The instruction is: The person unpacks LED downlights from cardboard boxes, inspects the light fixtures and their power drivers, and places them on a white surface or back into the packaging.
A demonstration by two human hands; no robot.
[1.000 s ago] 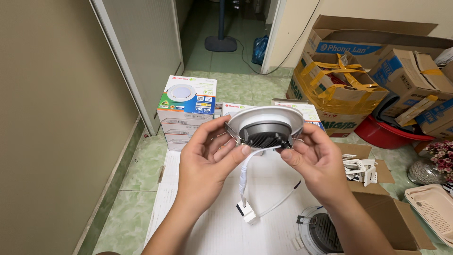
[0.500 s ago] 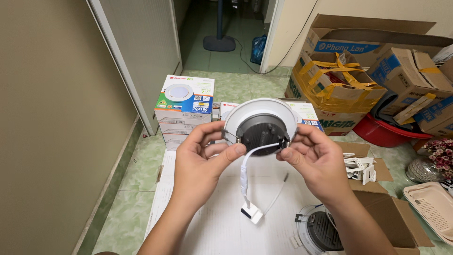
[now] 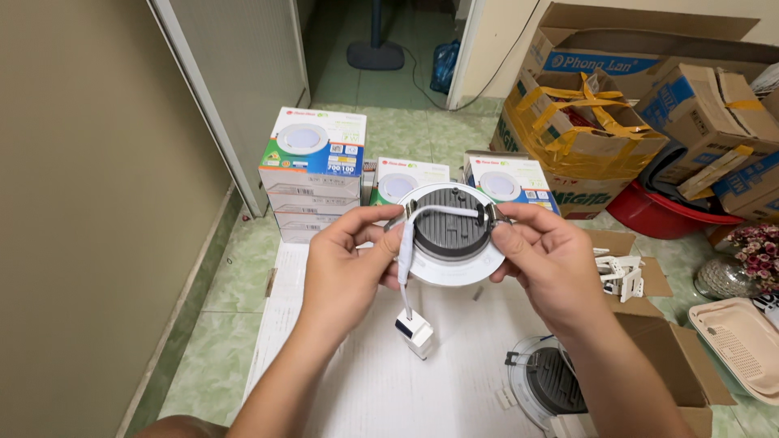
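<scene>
Round lamp [image 3: 451,235] sits between both hands, back side up; left hand [image 3: 345,264] and right hand [image 3: 548,259] fingers pinch opposite rim edges

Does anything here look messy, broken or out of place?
Nothing looks broken. Both hands, left hand and right hand, hold a round ceiling lamp back-side up, its white cable dangling. The taped cardboard box behind gapes open, overfilled.
</scene>
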